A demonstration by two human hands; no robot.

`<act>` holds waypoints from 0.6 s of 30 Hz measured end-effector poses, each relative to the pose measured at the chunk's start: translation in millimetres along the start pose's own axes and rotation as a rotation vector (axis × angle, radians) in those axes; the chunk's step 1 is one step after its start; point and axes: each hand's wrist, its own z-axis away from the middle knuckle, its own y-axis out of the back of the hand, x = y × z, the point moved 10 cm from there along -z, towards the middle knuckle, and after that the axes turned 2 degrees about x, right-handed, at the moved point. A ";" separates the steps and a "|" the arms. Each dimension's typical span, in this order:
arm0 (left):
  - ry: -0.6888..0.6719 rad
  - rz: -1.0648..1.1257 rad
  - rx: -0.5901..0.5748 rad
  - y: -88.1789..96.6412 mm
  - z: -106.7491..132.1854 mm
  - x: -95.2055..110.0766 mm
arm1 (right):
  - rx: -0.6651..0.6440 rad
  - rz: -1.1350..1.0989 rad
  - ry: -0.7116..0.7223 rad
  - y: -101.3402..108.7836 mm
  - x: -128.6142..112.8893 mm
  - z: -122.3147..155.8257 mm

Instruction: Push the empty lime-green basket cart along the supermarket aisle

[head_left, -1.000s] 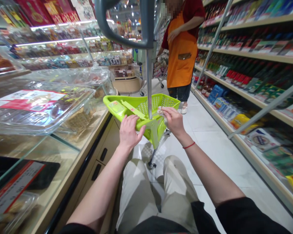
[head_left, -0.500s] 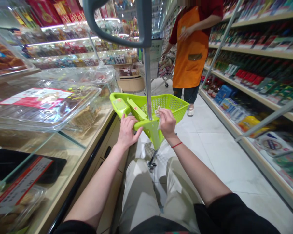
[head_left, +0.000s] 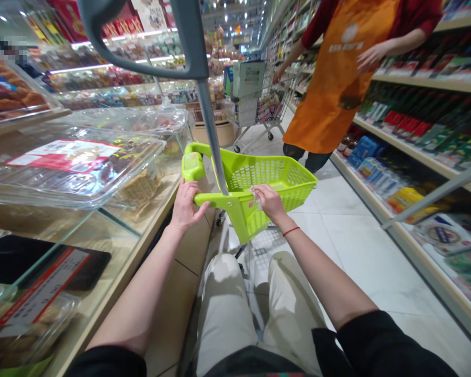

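Observation:
A lime-green shopping cart basket (head_left: 255, 170) with perforated walls stands in front of my knees, turned to the right. My left hand (head_left: 185, 205) grips the green handle (head_left: 214, 200) on its near left side, thumb stretched along the bar. A small green panel (head_left: 192, 165) sits just beyond those fingers. My right hand (head_left: 270, 201), a red string around its wrist, pinches a crumpled white tissue (head_left: 255, 195) against the basket's near rim. Rising from the cart, a metal pole (head_left: 212, 136) carries a grey loop handle (head_left: 194, 52).
Packaged food trays (head_left: 74, 162) lie on the counter at left. Ahead stands a person in an orange apron (head_left: 333, 78), beside a loaded wire cart (head_left: 247, 112). Stocked shelves (head_left: 424, 152) line the right side, with white floor tiles (head_left: 337, 235) between.
The cart has swung, its handle end going left and its basket right. My left hand moved left with it. The person in the apron has come closer and further right.

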 end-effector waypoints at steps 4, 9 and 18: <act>0.051 0.038 0.003 5.6 0.1 -26.0 | 0.087 0.053 -0.007 11.7 17.4 21.6; 0.063 0.049 -0.019 8.9 -1.9 -52.0 | 0.121 0.094 0.064 14.8 16.1 41.5; 0.165 -0.137 0.103 20.4 16.5 -46.3 | 0.054 0.079 0.064 1.3 -7.7 47.2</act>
